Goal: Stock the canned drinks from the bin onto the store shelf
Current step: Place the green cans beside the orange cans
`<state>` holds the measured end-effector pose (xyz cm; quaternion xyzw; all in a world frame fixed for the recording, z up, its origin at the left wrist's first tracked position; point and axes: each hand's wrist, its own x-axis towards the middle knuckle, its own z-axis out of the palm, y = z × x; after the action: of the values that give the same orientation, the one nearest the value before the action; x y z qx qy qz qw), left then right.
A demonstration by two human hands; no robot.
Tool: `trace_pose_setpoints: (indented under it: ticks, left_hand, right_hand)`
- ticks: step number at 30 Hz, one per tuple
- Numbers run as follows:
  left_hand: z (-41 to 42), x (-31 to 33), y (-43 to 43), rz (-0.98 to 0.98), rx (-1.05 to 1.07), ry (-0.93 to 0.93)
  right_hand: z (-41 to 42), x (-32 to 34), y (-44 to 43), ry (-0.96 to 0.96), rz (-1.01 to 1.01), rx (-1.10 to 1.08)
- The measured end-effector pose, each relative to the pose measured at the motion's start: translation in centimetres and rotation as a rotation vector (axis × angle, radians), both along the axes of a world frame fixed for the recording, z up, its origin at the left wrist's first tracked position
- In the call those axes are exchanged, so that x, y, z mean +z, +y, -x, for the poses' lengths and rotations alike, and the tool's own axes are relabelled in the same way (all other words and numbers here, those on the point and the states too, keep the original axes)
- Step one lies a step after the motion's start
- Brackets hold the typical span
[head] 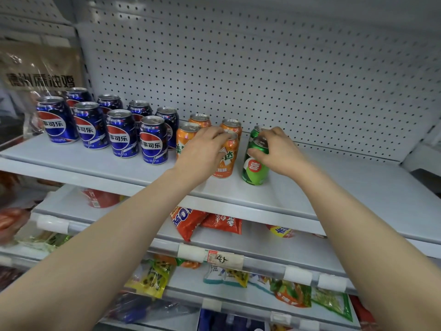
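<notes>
Now, left hand [202,149]: grips front orange can [226,162] by its top.
Right hand [278,150]: grips front green can [254,167].
Next: I would align both, upright, with the shelf [334,187] front edge.

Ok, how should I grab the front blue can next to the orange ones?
Take the blue can by its top rim, coming from above and the front. It stands upright with neighbours close on both sides and behind, so only its top and front are free. The right hand holds the green can the same way.
</notes>
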<state>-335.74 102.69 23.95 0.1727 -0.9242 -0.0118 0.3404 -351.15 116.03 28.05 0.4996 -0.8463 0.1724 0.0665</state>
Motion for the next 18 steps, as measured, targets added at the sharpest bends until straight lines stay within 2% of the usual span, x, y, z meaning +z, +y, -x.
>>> trace_pose_setpoints:
  ticks: [12,18]
  left_hand:
    - [-1.1,0.8,0.1,-0.017,-0.063,-0.057]
    - [-4.8,1.0,-0.7,0.037,-0.1,-0.044]
  right_hand:
    - [0.0,0.1,0.6,0.124,-0.105,0.055]
    - [-2.5,0.4,1.3,0.344,0.005,0.113]
